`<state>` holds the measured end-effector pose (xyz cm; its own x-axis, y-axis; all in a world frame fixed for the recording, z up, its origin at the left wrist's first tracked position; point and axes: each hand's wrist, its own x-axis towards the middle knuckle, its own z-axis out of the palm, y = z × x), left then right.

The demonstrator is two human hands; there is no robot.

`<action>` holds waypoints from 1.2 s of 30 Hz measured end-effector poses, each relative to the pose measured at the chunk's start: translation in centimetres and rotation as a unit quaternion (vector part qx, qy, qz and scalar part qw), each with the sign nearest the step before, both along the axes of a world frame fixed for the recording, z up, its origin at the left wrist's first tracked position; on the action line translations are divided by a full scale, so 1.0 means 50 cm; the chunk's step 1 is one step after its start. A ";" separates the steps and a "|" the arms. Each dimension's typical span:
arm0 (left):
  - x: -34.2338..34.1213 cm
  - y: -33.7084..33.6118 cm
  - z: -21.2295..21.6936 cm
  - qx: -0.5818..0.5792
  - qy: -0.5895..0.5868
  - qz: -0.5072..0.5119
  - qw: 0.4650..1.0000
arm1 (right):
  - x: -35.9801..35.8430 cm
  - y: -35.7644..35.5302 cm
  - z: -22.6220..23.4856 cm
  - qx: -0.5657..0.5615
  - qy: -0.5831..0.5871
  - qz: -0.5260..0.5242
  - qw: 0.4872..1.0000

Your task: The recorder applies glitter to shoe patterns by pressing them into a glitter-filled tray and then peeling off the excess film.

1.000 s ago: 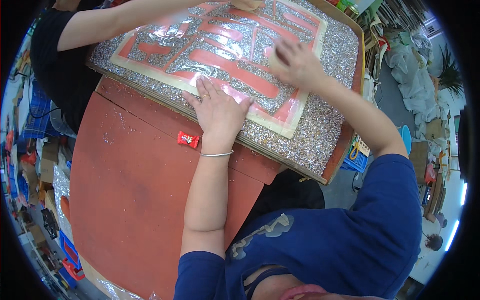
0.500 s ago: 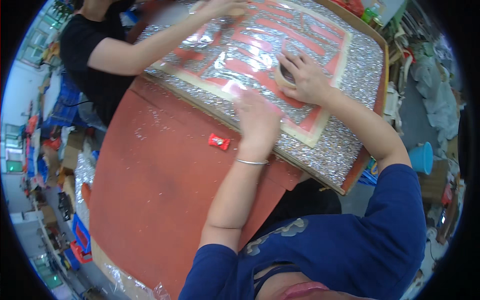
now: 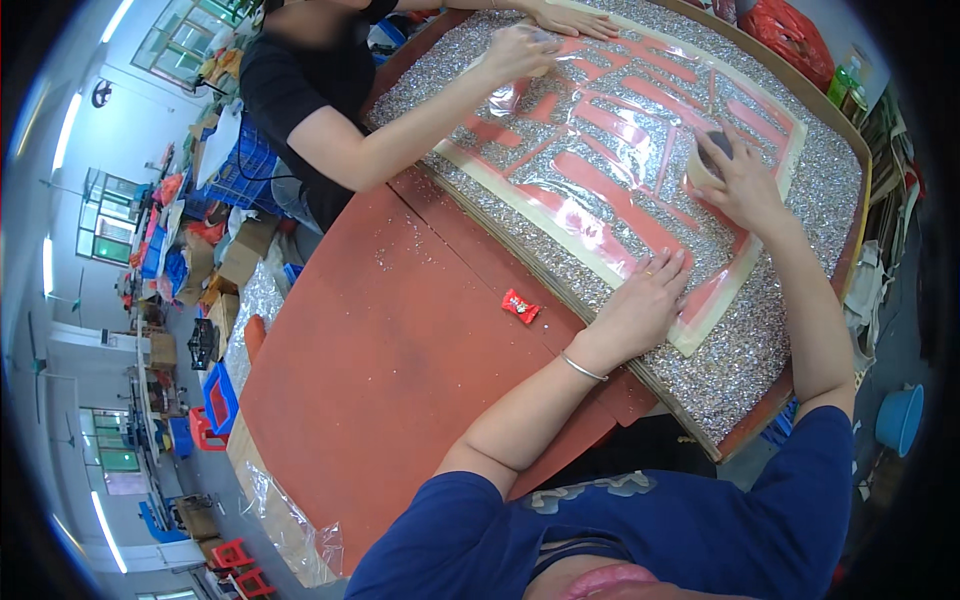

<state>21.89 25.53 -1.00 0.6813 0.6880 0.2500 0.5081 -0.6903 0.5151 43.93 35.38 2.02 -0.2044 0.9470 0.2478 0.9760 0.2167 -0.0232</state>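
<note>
— here, left hand [image 3: 640, 305] flat, fingers spread, pressing the red-and-silver sheet [image 3: 620, 150] near its lower edge on the glitter-covered board [image 3: 800, 330].
— and the right hand [image 3: 745, 180]?
— curled around a tape roll [image 3: 705, 160], set on the sheet's right side.
— handling?
— probably thin, floppy, slick film; best pinned flat or lifted by the cream border. co-worker's hands [image 3: 515, 50] at the far end.
</note>
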 end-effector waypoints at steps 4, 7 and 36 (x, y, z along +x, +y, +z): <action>-0.010 0.004 -0.001 0.007 0.007 -0.002 1.000 | -0.019 -0.006 0.009 -0.032 0.025 0.001 0.999; -0.007 0.005 0.001 -0.010 0.006 -0.008 1.000 | -0.026 -0.021 0.016 -0.046 0.057 0.029 0.997; -0.019 0.006 0.003 -0.040 0.044 -0.017 0.998 | 0.174 0.145 -0.034 -0.009 0.077 -0.223 0.972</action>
